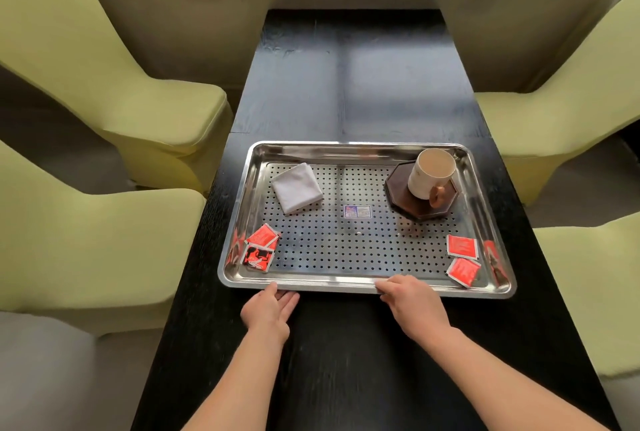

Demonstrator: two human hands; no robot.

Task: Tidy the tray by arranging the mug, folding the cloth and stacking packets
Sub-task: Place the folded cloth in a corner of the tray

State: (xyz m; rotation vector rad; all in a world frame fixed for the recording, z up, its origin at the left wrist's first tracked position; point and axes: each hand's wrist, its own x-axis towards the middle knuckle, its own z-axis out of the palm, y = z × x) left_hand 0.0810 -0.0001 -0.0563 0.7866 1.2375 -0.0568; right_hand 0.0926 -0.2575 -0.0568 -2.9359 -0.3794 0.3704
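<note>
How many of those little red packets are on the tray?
4. Two overlap in the tray's near-left corner; two lie apart in the near-right corner. Red patches on the side walls look like reflections.

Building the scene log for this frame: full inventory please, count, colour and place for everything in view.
tray: 1, steel, perforated floor, near end of table
table: 1, black, between the chairs
mug: 1, cream with brown handle, on the coaster
coaster: 1, dark brown octagon, far right of tray
cloth: 1, white, folded, far left of tray
packets: 4, red; two overlapping near left, two apart near right
sticker: 1, blue and white, tray centre
chairs: 4, light green, two each side
left hand: open, at tray's near rim
right hand: fingers on tray's near rim
</note>
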